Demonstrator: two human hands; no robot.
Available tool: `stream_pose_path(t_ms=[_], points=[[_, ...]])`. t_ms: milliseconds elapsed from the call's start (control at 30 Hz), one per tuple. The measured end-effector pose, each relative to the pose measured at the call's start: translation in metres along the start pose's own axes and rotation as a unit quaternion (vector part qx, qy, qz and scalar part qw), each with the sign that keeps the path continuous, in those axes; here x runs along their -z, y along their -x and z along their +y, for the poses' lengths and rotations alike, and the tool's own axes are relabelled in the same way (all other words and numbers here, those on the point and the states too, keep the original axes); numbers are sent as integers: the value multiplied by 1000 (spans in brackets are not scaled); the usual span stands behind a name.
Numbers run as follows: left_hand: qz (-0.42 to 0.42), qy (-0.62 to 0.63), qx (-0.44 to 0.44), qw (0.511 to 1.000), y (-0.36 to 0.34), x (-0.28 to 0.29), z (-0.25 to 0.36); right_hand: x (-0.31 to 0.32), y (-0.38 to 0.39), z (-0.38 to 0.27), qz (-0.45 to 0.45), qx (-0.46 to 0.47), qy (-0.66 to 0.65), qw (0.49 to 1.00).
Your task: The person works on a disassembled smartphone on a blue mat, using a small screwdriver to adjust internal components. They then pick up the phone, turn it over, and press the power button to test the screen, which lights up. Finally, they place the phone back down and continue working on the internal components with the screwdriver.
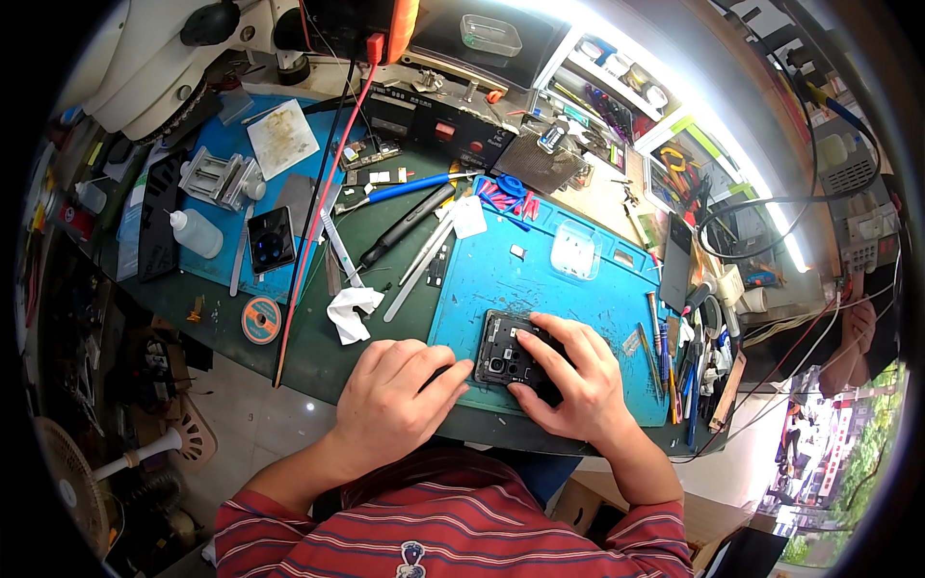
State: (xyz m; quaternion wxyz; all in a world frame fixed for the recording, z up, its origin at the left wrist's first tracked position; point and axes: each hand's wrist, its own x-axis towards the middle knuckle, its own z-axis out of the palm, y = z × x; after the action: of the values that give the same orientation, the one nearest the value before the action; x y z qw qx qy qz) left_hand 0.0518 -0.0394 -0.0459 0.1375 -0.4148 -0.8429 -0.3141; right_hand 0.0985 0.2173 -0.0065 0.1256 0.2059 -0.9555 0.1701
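An opened smartphone (497, 365), black, with its back cover off and round camera lenses bared, lies on the blue work mat (462, 299) in front of me. My right hand (578, 380) grips it from the right, thumb on the near side and fingers across the top. Just left of the phone, my left hand (395, 395) is closed, its fingers curled and fingertips pointing at the phone's edge. Something dark shows between those fingers, too hidden to name. A small metal part (517, 252) and a clear plastic dish (576, 250) sit farther back on the mat.
Left of the mat lie crumpled tissue (353, 314), tweezers (420, 260), a black pen-like tool (409, 227) and a solder spool (261, 320). Another phone (271, 239) lies near a white bottle (197, 234). Screwdrivers (665, 356) crowd the right edge. A red cable (332, 183) crosses the left side.
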Motion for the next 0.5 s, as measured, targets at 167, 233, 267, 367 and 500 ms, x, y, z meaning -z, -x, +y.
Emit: stream_pose_path(t_ms=[167, 233, 267, 367, 500], points=[[4, 13, 10, 1000, -1, -1, 2, 0, 0, 0, -4, 0, -1, 1000], [4, 11, 8, 1000, -1, -2, 2, 1, -1, 0, -5, -3, -6, 1000], [4, 10, 8, 1000, -1, -2, 2, 1, -2, 0, -6, -4, -8, 1000], [5, 9, 9, 1000, 0, -3, 2, 1, -2, 2, -6, -6, -15, 1000], [2, 7, 6, 1000, -1, -2, 2, 1, -3, 2, -12, -4, -15, 1000]])
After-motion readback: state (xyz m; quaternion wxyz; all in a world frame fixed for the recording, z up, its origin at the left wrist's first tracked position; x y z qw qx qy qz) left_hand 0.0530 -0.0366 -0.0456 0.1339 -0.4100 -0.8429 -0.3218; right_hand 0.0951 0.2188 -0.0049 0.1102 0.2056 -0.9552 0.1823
